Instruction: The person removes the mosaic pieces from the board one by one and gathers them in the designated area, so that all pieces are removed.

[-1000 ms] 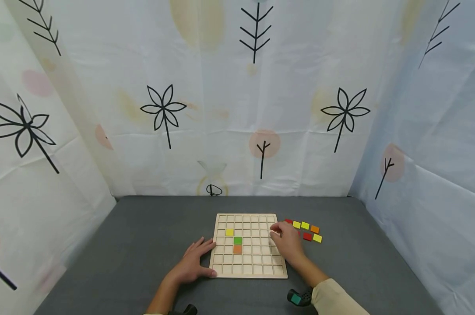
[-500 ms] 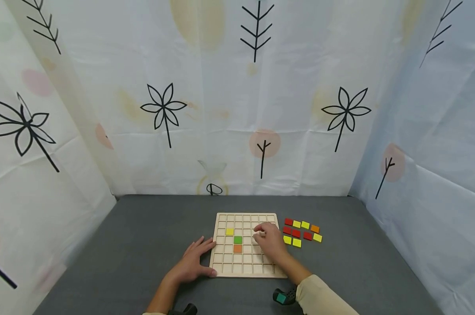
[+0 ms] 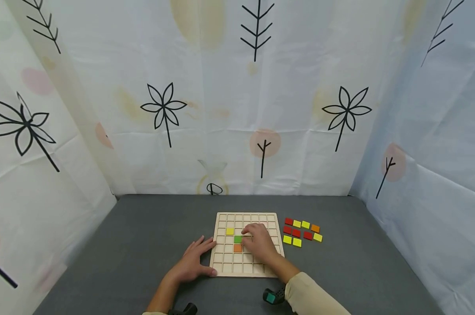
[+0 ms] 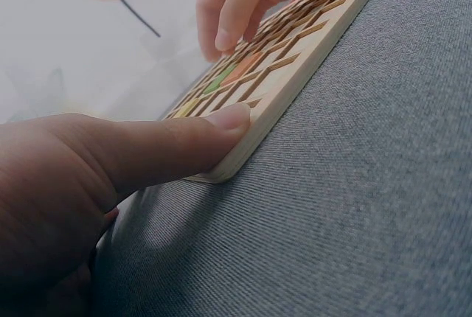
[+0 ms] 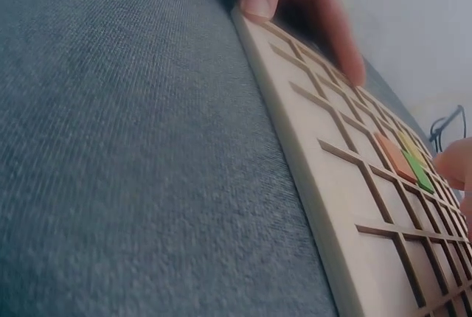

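A square wooden grid board [image 3: 248,272] lies on the grey table. In it sit a yellow tile [image 3: 230,231], a green tile [image 3: 237,239] and an orange tile [image 3: 237,248]. My left hand [image 3: 192,262] rests at the board's left side, fingers spread and fairly straight. Its thumb [image 4: 177,144] presses on the near left corner in the left wrist view. Over the board, just right of the green tile, my right hand [image 3: 259,241] has its thumb and forefinger bent downward. Whether a tile is between those fingertips is hidden.
Right of the board lie several loose tiles: red tiles [image 3: 296,233], yellow tiles [image 3: 297,242] and one orange tile [image 3: 315,228]. Dark wrist devices [image 3: 274,296] show near both forearms. Patterned white curtains [image 3: 205,131] enclose the grey table [image 3: 158,218].
My right hand has moved left across the board, from its right edge beside the loose tiles to next to the green tile. My left hand has stayed in place.
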{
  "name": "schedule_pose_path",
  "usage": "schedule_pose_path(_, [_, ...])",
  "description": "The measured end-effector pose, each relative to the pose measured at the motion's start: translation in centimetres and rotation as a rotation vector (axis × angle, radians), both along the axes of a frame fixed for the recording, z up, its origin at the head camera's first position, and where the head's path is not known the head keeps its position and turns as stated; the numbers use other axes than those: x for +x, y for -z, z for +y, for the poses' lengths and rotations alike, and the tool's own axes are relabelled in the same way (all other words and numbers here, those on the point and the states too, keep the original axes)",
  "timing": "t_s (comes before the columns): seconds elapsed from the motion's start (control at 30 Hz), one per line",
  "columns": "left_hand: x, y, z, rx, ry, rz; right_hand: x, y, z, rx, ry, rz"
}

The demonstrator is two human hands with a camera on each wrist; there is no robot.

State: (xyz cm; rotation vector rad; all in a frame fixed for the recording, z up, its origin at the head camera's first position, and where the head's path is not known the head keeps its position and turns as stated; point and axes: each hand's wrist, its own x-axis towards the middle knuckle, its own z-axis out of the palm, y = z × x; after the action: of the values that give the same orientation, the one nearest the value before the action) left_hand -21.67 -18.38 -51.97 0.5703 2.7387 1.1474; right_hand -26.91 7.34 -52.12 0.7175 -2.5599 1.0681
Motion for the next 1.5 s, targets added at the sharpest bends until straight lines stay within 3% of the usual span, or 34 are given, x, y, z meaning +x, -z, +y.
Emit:
schedule_pose_path(0.37, [-0.1,0.2,-0.1,-0.003,-0.004,-0.011,0.2,0.1,-0.8,0.245,0.002,0.004])
schedule_pose_path(1.1, [0.0,-0.2,0.1,-0.011,-0.003,-0.010,0.5,-0.2,-0.9,0.201,0.002,0.002])
schedule_pose_path(1.5, [0.0,-0.2,0.0,-0.016,-0.017,-0.021,0.4,0.0,-1.3,0.168,0.033,-0.050])
